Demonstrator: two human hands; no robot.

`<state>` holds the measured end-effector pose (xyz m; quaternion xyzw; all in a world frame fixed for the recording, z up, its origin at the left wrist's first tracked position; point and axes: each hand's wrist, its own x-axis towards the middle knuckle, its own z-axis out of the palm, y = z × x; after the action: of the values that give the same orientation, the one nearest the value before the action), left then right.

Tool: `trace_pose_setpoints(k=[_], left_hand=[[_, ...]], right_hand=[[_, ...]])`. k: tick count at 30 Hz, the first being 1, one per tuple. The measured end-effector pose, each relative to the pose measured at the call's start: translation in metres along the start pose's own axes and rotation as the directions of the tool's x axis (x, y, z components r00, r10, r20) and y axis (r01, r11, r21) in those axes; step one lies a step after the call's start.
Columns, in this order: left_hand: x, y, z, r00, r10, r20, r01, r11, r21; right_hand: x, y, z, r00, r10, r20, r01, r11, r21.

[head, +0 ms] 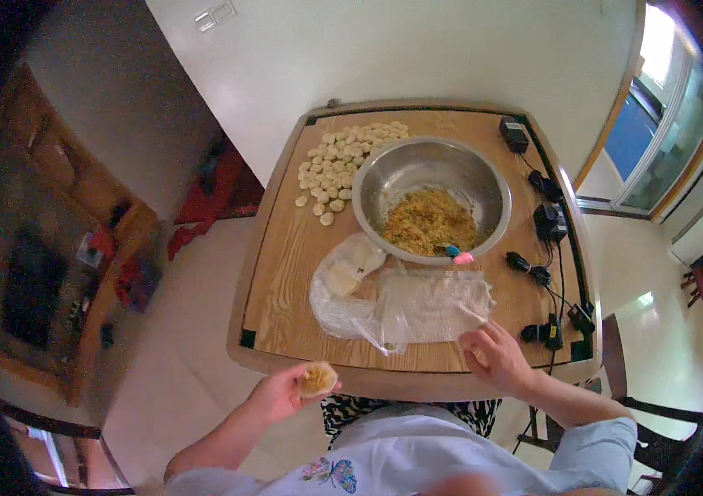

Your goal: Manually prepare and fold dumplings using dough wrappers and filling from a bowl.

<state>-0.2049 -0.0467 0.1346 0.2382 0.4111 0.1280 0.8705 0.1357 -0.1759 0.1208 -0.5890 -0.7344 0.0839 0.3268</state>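
My left hand (283, 392) holds a round dough wrapper (317, 379) with yellowish filling on it, just off the table's front edge. My right hand (497, 356) rests its fingertips at the lower right corner of a pale folded cloth (435, 307); whether it pinches the cloth is unclear. Left of the cloth lies a clear plastic bag (339, 310) with round wrappers (346, 280) inside. Behind them stands a wide steel bowl (432, 152) with yellow-brown filling (432, 223) and a utensil with a pink and blue handle (460, 255) at its near rim. Many small filled dough pieces (342, 155) lie at the back left.
Black power adapters (551, 222) and coiled cables (528, 268) line the right side of the wooden table (283, 310). A white wall (401, 56) stands behind the table. At the lower right is a dark chair (667, 428).
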Motion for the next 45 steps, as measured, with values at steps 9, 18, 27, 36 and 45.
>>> trace_pose_setpoints(k=[9, 18, 27, 36, 45], left_hand=[[-0.027, -0.017, -0.003, 0.995, 0.039, -0.093, -0.047, 0.995, -0.088], [0.104, -0.022, 0.029, 0.98, 0.097, 0.175, -0.091, 0.995, -0.046], [0.22, -0.018, 0.084, 0.952, 0.204, 0.23, -0.18, 0.976, -0.12], [0.263, -0.031, 0.066, 0.959, 0.203, 0.198, -0.182, 0.976, -0.117], [0.244, -0.025, 0.071, 0.966, 0.158, 0.203, -0.166, 0.986, 0.026]], right_hand=[[-0.001, -0.007, -0.007, 0.992, 0.107, 0.067, -0.111, 0.992, 0.062], [0.049, 0.029, 0.038, 0.982, 0.145, 0.119, -0.158, 0.982, 0.101], [0.053, 0.09, 0.11, 0.845, 0.499, -0.195, -0.39, 0.823, 0.413], [0.044, 0.088, 0.11, 0.878, 0.375, -0.298, -0.311, 0.919, 0.243], [0.045, 0.087, 0.117, 0.759, 0.612, -0.22, -0.424, 0.722, 0.547]])
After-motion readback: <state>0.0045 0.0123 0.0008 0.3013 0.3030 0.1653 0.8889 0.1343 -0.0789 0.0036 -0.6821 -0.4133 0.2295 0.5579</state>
